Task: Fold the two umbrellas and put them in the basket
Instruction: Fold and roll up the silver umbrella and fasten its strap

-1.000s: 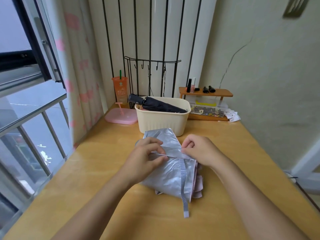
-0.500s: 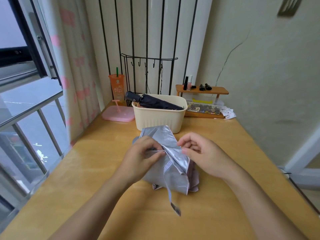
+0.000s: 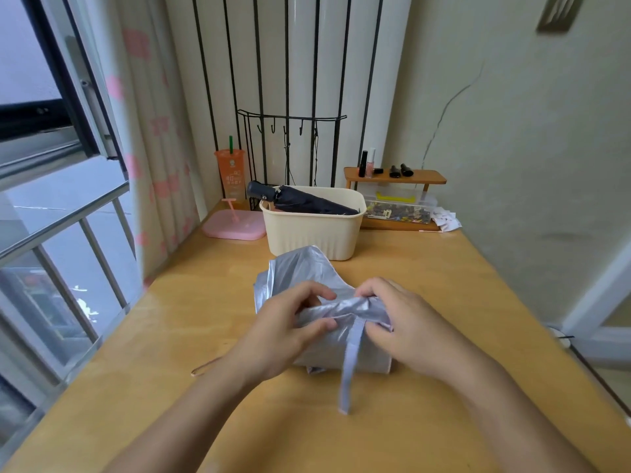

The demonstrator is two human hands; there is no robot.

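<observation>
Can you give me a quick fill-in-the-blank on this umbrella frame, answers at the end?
1. The dark umbrella lies in the cream ____.
2. Both the left hand and the right hand grip the ____ umbrella.
3. The silver umbrella's strap hangs ____, not wrapped around it.
4. The pink tray sits to the basket's ____.

Answers: basket; silver; loose; left
</observation>
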